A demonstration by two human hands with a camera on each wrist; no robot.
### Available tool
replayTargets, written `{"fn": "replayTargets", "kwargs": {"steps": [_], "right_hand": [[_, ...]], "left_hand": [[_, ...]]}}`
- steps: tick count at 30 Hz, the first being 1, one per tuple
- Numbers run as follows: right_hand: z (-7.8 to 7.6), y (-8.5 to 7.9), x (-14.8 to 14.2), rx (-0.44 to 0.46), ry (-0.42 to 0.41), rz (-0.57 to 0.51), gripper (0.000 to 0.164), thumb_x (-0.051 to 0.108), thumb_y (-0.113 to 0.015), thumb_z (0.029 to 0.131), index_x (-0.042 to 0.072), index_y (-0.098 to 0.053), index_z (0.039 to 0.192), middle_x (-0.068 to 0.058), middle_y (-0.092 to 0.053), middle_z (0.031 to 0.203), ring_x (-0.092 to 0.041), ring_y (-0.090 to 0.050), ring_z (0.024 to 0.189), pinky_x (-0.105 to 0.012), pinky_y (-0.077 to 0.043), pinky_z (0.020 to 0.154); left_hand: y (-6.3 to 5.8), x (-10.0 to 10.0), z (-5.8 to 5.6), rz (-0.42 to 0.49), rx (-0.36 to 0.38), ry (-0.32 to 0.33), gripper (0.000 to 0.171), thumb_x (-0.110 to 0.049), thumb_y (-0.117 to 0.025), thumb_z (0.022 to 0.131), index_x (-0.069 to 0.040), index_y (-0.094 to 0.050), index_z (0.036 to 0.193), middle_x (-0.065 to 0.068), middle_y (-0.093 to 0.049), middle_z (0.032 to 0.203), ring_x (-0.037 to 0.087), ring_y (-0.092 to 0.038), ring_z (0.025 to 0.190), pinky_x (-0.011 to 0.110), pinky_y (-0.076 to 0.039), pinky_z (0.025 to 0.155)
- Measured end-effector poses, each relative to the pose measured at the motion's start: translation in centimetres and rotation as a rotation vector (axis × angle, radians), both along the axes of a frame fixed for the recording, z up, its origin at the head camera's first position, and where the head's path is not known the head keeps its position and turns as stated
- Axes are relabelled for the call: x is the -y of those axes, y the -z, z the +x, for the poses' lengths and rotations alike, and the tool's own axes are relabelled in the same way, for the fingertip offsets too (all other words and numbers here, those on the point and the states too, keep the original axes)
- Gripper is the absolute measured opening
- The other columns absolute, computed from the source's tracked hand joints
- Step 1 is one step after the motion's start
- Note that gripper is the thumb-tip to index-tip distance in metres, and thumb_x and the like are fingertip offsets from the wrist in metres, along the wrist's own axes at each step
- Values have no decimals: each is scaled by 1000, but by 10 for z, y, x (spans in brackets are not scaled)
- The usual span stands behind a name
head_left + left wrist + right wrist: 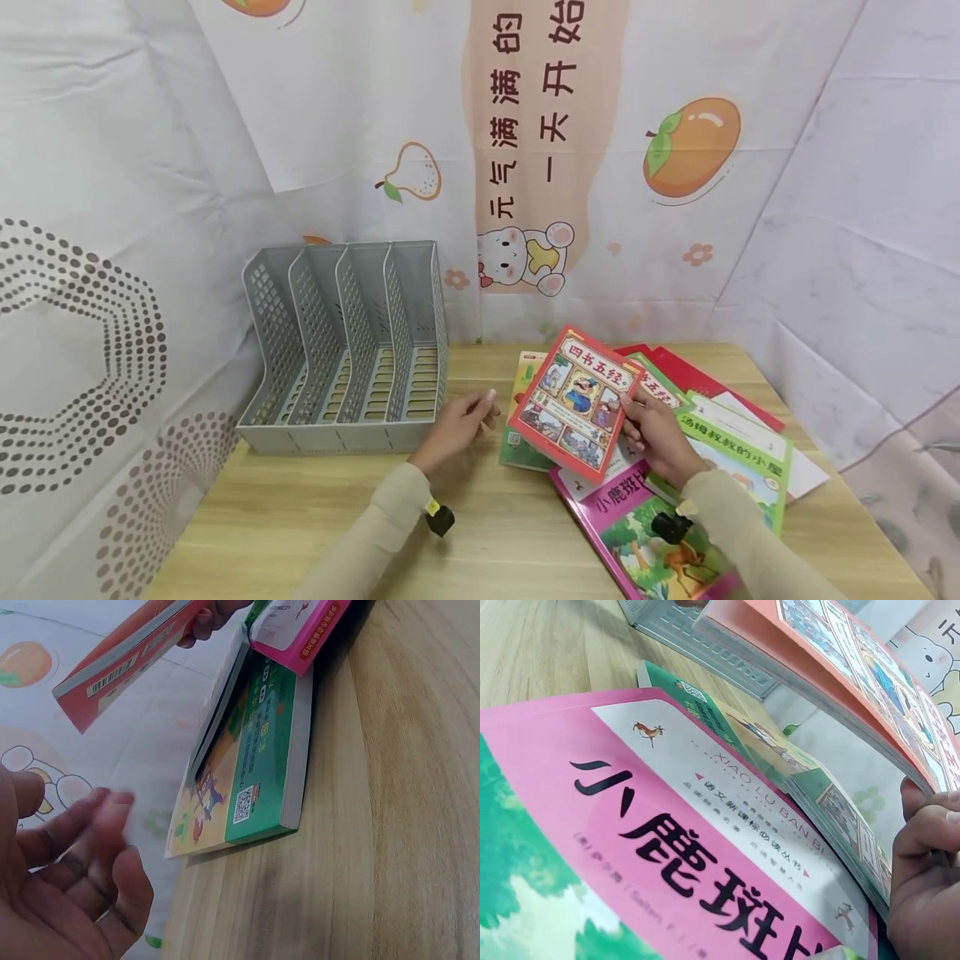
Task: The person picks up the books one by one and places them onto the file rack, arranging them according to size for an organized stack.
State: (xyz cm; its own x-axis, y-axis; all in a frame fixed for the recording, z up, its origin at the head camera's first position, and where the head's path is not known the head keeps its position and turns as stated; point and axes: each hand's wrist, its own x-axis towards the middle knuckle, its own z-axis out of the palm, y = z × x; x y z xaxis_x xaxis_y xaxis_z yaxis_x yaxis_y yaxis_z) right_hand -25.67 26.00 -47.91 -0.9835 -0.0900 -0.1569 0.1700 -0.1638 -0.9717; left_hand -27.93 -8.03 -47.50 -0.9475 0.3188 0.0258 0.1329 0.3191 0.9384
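My right hand (660,433) pinches a red book (577,400) by its right edge and holds it tilted above the other books. In the right wrist view, the red book (840,682) hangs over a pink book (690,817), clear of it. My left hand (456,425) is just left of the red book, in front of the grey file rack (337,437). Loosely bent fingers with nothing between them show on the left hand (82,870) in the left wrist view. Below lies a green and yellow book (262,765), partly covered.
The rack's several slots hold no books. Under the right forearm lie the pink book and a green-bordered book (750,450). Behind them are a red book or folder (686,371) and a white sheet (808,477). A printed curtain (600,167) stands behind the wooden table (480,533).
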Motion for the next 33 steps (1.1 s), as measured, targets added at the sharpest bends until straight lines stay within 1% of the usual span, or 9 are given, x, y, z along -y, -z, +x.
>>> {"fn": "replayTargets", "kwargs": {"steps": [4, 6, 9, 12, 16, 19, 22, 28, 33], "right_hand": [[-2, 2, 4, -1, -7, 1, 54, 29, -37, 114, 3, -26, 159, 4, -48, 71, -4, -38, 53, -19, -32, 48], [-2, 2, 5, 4, -3, 10, 53, 28, -37, 114, 4, -25, 160, 4, -50, 75, -3, -38, 54, -18, -32, 48], [-3, 2, 7, 10, 3, 30, 53, 28, -36, 114, 5, -24, 161, 4, -51, 77, -3, -39, 55, -18, -32, 49], [-2, 2, 8, -1, -2, 45, 53, 28, -35, 114, 4, -24, 160, 3, -50, 77, -3, -39, 55, -19, -32, 49], [-2, 2, 8, -2, -11, 46, 54, 29, -36, 114, 3, -24, 160, 3, -51, 77, -4, -38, 54, -19, -32, 49], [-2, 1, 7, -2, -18, 51, 55, 30, -36, 113, 3, -23, 160, 4, -54, 79, -3, -39, 54, -19, -34, 50], [-3, 0, 7, -16, -19, 55, 57, 30, -37, 113, 3, -23, 161, 5, -55, 80, -3, -39, 55, -18, -35, 50], [-4, 0, 10, -38, -48, 72, 54, 29, -38, 113, 2, -27, 158, 4, -50, 75, -3, -39, 55, -18, -35, 50], [-3, 1, 14, -62, -90, 112, 51, 29, -39, 113, 1, -31, 156, 3, -45, 72, -4, -38, 55, -19, -34, 50]], "left_hand": [[2, 1, 0, 19, 82, 35, 60, -59, -44, 105, -7, -73, 105, 17, -70, 84, 18, -48, 56, 30, -43, 53], [2, 0, 1, 32, 115, 52, 60, -62, -45, 104, -8, -73, 103, 19, -71, 85, 17, -48, 56, 29, -42, 53], [2, -3, 2, 32, 135, 75, 60, -64, -45, 103, -11, -73, 102, 14, -71, 85, 13, -46, 56, 27, -41, 52], [0, -6, 3, 22, 120, 112, 56, -64, -47, 102, -15, -75, 103, 11, -70, 86, 13, -47, 56, 27, -42, 54], [-3, -9, 5, 11, 120, 173, 44, -57, -51, 104, -19, -75, 105, 25, -65, 88, 15, -53, 58, 30, -47, 59], [-4, -11, 6, 29, 137, 206, 38, -49, -54, 105, -17, -74, 105, 33, -63, 87, 16, -58, 59, 34, -51, 63], [-5, -14, 7, 50, 138, 224, 38, -47, -55, 106, -14, -74, 104, 28, -65, 84, 17, -61, 60, 35, -53, 64], [-7, -18, 15, 58, 172, 255, 33, -45, -62, 103, -15, -75, 103, 9, -68, 80, 16, -61, 57, 32, -53, 63], [-9, -22, 22, 67, 248, 296, 31, -42, -67, 101, -13, -76, 103, 10, -70, 73, 13, -56, 50, 28, -50, 53]]}}
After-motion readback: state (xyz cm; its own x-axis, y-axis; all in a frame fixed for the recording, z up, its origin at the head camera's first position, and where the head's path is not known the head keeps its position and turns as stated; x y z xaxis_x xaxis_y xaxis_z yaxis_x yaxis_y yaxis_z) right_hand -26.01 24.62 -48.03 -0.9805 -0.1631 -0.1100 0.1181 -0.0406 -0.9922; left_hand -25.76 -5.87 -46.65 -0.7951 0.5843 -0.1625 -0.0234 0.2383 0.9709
